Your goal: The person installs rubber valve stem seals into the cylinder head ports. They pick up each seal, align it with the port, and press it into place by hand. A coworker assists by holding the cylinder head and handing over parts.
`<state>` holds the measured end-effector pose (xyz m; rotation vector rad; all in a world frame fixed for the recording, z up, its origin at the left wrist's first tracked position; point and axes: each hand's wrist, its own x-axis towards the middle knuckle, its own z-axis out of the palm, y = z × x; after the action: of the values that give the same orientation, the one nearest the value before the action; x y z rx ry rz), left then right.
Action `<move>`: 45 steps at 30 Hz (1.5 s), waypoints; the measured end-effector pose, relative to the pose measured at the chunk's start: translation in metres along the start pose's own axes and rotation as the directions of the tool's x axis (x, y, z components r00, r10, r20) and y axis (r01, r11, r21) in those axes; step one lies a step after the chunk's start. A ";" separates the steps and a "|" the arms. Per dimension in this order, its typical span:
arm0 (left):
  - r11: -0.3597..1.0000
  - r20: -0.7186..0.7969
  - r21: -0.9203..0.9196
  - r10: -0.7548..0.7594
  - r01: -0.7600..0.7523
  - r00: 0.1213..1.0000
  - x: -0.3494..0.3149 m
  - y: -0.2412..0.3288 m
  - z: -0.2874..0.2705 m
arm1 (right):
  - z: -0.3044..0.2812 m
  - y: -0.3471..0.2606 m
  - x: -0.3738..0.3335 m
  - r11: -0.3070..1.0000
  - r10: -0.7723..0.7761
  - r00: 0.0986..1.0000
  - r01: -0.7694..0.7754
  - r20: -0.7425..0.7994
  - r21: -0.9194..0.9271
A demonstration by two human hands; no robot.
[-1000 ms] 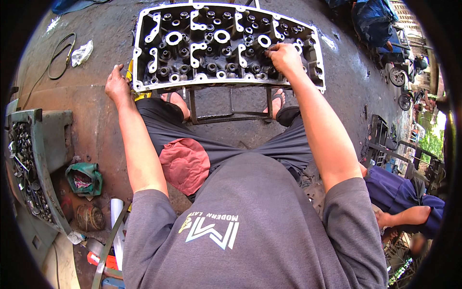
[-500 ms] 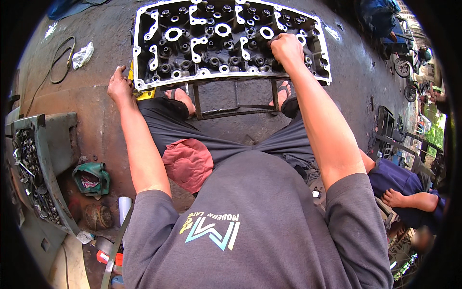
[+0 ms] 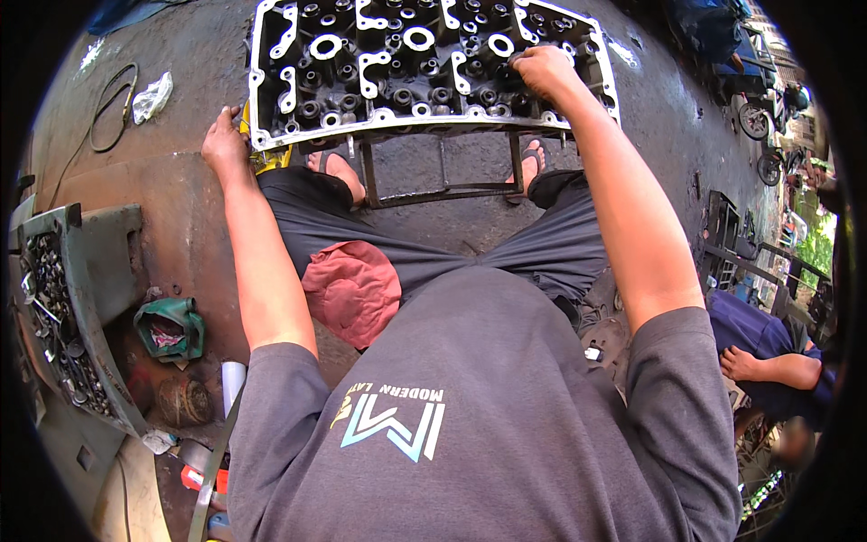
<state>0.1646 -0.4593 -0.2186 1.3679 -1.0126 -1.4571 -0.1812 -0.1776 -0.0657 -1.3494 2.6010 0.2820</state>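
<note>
A large metal cylinder head (image 3: 418,117), dark and oily inside with a bright machined rim, lies across the top of the view in front of me. My right hand (image 3: 548,74) is over its right half, with fingers pinched together down among the valve springs and bores. A dark bit shows at the fingertips, too small to name. Beside the left end of the cylinder head is my left hand (image 3: 226,143), its fingers curled in close to a yellow object (image 3: 269,159) under that end. What those fingers hold, if anything, is hidden.
A dark metal frame (image 3: 442,196) stands between my feet below the cylinder head. A red cloth (image 3: 352,294) lies on my left thigh. To the left are a tray of metal parts (image 3: 54,307), a green container (image 3: 172,328) and a hose (image 3: 110,135). Another person's arm (image 3: 775,370) is at right.
The cylinder head sits slightly higher in the view. My right hand has shifted a little up and right, still over the same area, and the elbow has swung outward. My left hand stays beside it.
</note>
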 end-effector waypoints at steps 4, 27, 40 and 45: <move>0.999 0.054 0.027 0.035 -0.036 0.998 0.001 0.002 0.005 | -0.004 -0.002 0.005 0.999 0.030 0.997 -0.028 0.064 -0.023; 0.999 0.058 -0.041 0.001 0.001 0.998 -0.018 0.014 0.016 | 0.002 -0.006 0.004 0.934 0.251 0.968 -0.245 0.010 0.260; 0.992 0.133 0.124 0.015 -0.031 0.991 0.001 0.003 0.009 | 0.015 -0.027 0.004 0.963 0.244 0.961 -0.225 -0.129 0.146; 0.998 0.195 -0.040 -0.042 0.051 0.980 0.010 -0.010 0.010 | 0.002 0.007 0.007 0.968 -0.002 0.999 0.014 -0.051 0.251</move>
<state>0.1541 -0.4662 -0.2303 1.2426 -1.0693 -1.6636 -0.1907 -0.1785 -0.0686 -1.2920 2.5642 -0.0836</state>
